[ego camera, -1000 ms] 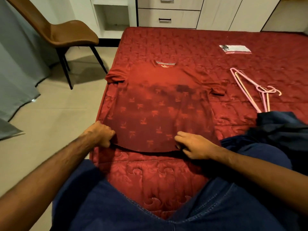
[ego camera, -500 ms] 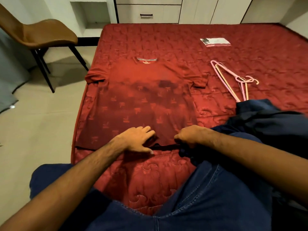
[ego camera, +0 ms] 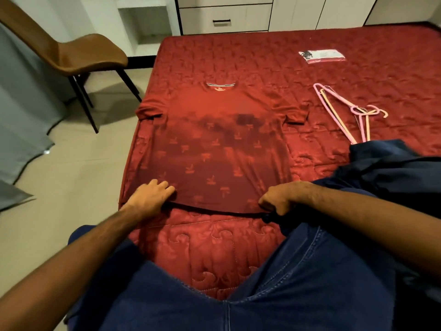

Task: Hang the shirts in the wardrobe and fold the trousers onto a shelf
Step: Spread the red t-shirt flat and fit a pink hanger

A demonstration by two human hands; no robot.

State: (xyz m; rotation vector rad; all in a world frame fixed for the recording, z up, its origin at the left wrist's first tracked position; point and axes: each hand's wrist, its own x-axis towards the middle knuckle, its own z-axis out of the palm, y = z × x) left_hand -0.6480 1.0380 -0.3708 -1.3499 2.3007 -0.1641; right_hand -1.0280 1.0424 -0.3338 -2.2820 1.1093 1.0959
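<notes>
One red shirt (ego camera: 210, 149) flat on bed (ego camera: 358, 56), collar far, long axis near-far, left hand (ego camera: 149, 197) and right hand (ego camera: 279, 197) each grasping hem, pink hangers (ego camera: 343, 115) right, count unclear.

The left hand (ego camera: 149, 198) has slid from mid-hem back to the shirt's (ego camera: 214, 149) left corner.

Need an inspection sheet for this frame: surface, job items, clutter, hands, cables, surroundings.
Surface: bed with red quilted cover.
Job's things: red T-shirt spread flat, collar away from the person; pink hangers bunched to its right; dark blue garment heaped at right, partly over the hangers.
Clutter: flat packet near the far side.
Grippers: left hand and right hand each grip the shirt's bottom hem.
Cables: nothing seen.
Surroundings: brown chair at left, drawers beyond the bed.
</notes>
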